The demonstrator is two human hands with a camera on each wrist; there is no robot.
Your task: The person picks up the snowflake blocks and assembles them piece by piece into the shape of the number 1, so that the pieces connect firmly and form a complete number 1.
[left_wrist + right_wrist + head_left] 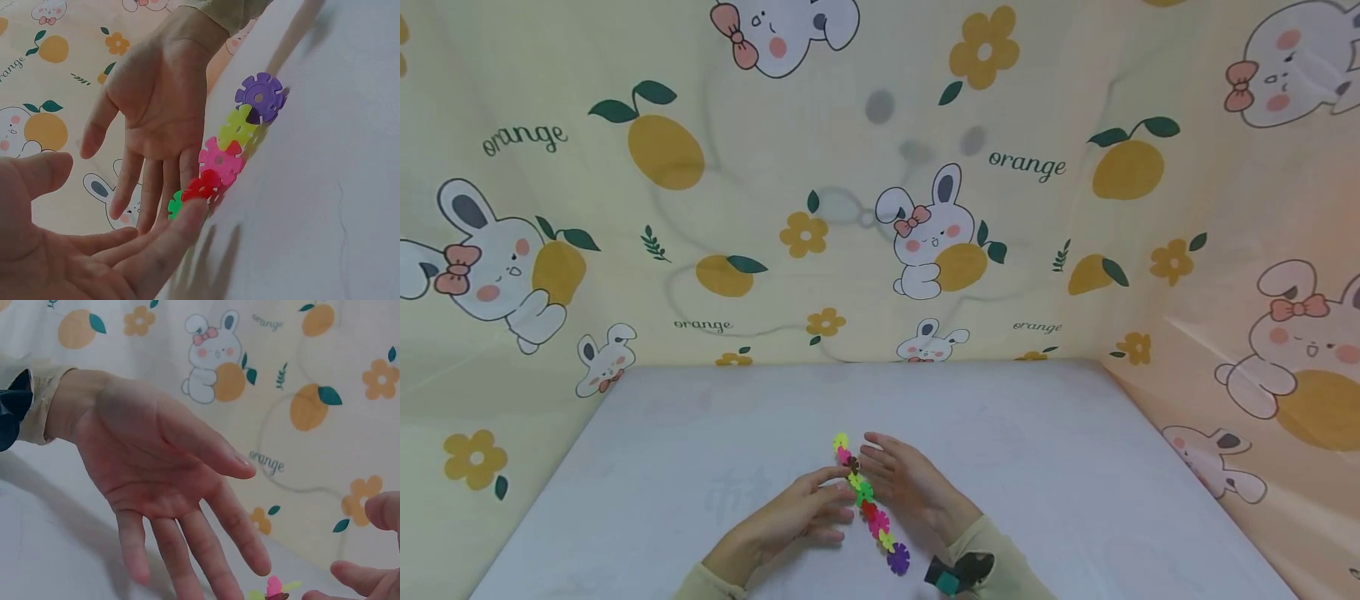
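Note:
A chain of interlocking plastic snowflake discs [878, 522] lies on the white table between both hands. It runs from a yellow disc [840, 442] at the far end, through pink, brown, green and red ones, to a purple disc [259, 98] nearest the person. My left hand [790, 517] is on its left, fingers loosely bent, fingertips close to the green disc [864, 494]; whether they touch it I cannot tell. On the other side, my right hand [156, 450] has its fingers extended and palm turned toward the chain, gripping nothing. The left wrist view hides the chain's far part behind fingers.
The white table [1037, 467] extends around the hands. Behind and at both sides hangs a cream cloth [850, 133] printed with rabbits, oranges and flowers. A dark strap with a teal piece [947, 581] sits at the right sleeve.

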